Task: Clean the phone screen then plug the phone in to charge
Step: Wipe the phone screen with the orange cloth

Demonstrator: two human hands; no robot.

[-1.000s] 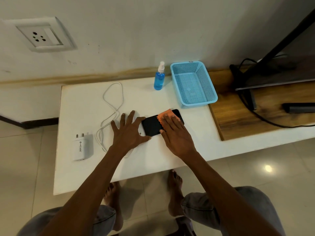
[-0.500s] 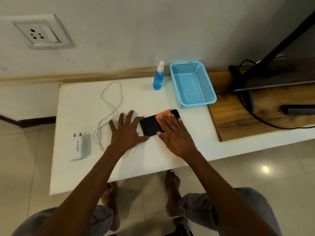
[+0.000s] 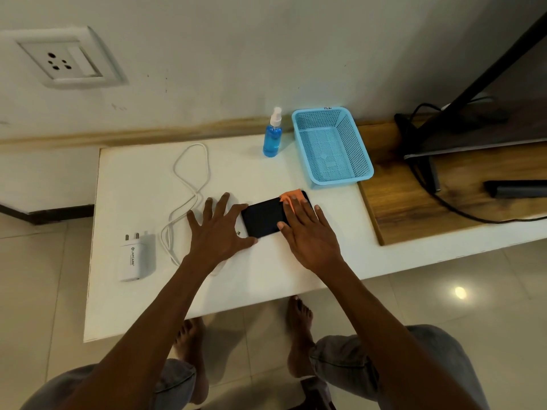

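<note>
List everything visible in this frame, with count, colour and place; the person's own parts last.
phone: 1, black, table centre, lying flat
cloth: 1, orange, on phone's right end, under fingers
spray bottle: 1, blue liquid, white nozzle, table's back edge
basket: 1, light blue, right of bottle
cable: 1, white, looped left of phone
charger adapter: 1, white, table's left side
wall socket: 1, white, upper left wall
table: 1, white
wooden board: 1, brown, right
left hand: flat, braces phone's left end
right hand: flat, presses cloth on phone

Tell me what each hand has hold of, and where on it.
Nothing is gripped. The left hand braces the phone at its left end; the right hand presses the orange cloth flat on the screen's right part.
</note>
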